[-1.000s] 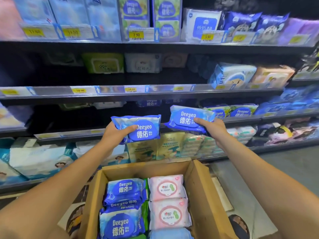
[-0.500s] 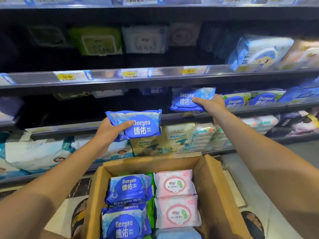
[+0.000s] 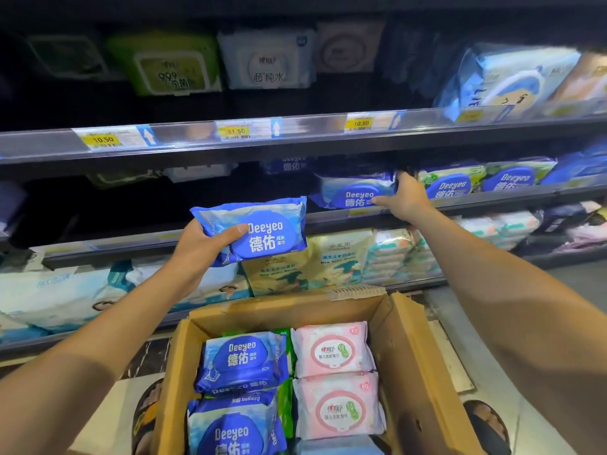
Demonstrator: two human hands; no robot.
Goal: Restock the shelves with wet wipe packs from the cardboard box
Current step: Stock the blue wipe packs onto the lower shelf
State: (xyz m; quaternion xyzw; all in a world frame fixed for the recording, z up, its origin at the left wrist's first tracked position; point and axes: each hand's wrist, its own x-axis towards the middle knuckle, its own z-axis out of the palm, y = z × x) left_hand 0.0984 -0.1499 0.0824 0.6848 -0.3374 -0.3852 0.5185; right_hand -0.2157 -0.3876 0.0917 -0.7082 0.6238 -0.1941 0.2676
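An open cardboard box [image 3: 414,362] stands below me with blue Deeyeo wipe packs [image 3: 242,360] on its left side and pink packs [image 3: 332,351] on its right. My left hand [image 3: 198,249] grips one blue Deeyeo pack [image 3: 262,229] in the air in front of the dark middle shelf. My right hand [image 3: 406,199] holds the right end of a second blue Deeyeo pack [image 3: 356,192], which lies on the shelf ledge [image 3: 499,201] just left of a row of similar packs [image 3: 455,185].
The shelf above carries a green pack [image 3: 167,68], a white pack [image 3: 266,60] and yellow price tags [image 3: 235,131]. Beige and white packs [image 3: 308,261] fill the lower shelf behind the box. Grey floor [image 3: 578,284] lies to the right, and a foot in a sandal [image 3: 486,425] stands beside the box.
My right hand has carried its blue pack up and forward and set it onto the shelf ledge. My left hand kept its pack at about the same place. The view tilted downward.
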